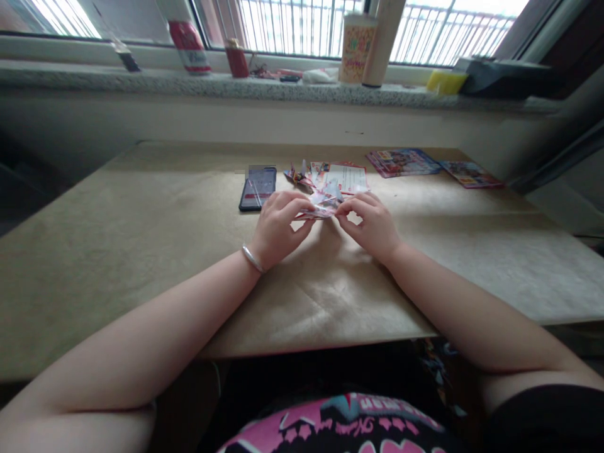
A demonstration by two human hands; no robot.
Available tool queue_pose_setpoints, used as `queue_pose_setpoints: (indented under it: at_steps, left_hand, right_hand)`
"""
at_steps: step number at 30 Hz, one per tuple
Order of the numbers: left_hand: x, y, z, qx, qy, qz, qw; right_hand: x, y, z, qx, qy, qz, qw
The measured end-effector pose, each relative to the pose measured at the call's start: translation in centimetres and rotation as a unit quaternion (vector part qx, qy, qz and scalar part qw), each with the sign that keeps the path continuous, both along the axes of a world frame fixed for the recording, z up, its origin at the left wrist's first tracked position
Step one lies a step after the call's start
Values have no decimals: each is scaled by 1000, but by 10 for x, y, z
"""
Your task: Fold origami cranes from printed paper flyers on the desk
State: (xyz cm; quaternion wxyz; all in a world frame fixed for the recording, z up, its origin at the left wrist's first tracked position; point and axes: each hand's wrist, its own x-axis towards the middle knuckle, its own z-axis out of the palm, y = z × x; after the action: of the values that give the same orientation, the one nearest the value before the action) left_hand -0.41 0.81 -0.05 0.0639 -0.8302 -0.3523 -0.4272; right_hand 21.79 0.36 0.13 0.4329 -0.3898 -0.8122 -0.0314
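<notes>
Between my two hands is a piece of folded printed paper [324, 205], white with red and grey areas. My left hand [284, 221], with a silver bangle at the wrist, pinches its left side between thumb and fingers. At its right edge my right hand [369, 221] pinches with thumb and index finger. Just behind it lie a white printed sheet with red marks [350, 177] and a small crumpled, colourful folded paper piece [298, 174]. A dark smartphone [258, 188] rests to the left, close to my left hand's fingers.
Glossy printed leaflets [406, 162] lie at the back right of the table [141, 220], with another stack [472, 174] beside them. On the windowsill [283, 92] stand a red can [189, 47], a red lighter-like object [236, 60], a patterned cup [357, 49] and a yellow item [446, 82].
</notes>
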Motion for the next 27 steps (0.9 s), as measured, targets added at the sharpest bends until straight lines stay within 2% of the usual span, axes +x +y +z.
queue_pose_setpoints:
  at_steps: [4, 8, 10, 14, 19, 22, 27]
  left_hand:
    - [-4, 2, 0, -18, -18, 1, 1000]
    - [-5, 3, -1, -10, -21, -16, 1000]
    - [-4, 3, -2, -8, -9, -32, 999]
    - [-4, 2, -3, -17, 16, -68, 997]
    - [-4, 1, -2, -22, 28, -112, 993]
    - [-4, -1, 0, -20, 25, -108, 994]
    - [-3, -3, 2, -47, 0, -95, 994]
  right_hand:
    - [10, 7, -4, -58, 14, 27, 998]
    - [13, 14, -11, -146, 123, -29, 981]
    - [13, 17, -15, -167, 150, -45, 973]
    - [13, 19, -19, -158, 159, -42, 974]
    - [12, 15, -13, -174, 143, -10, 974]
    - [13, 14, -10, -166, 114, 3, 980]
    - [20, 21, -11, -175, 141, 2, 974]
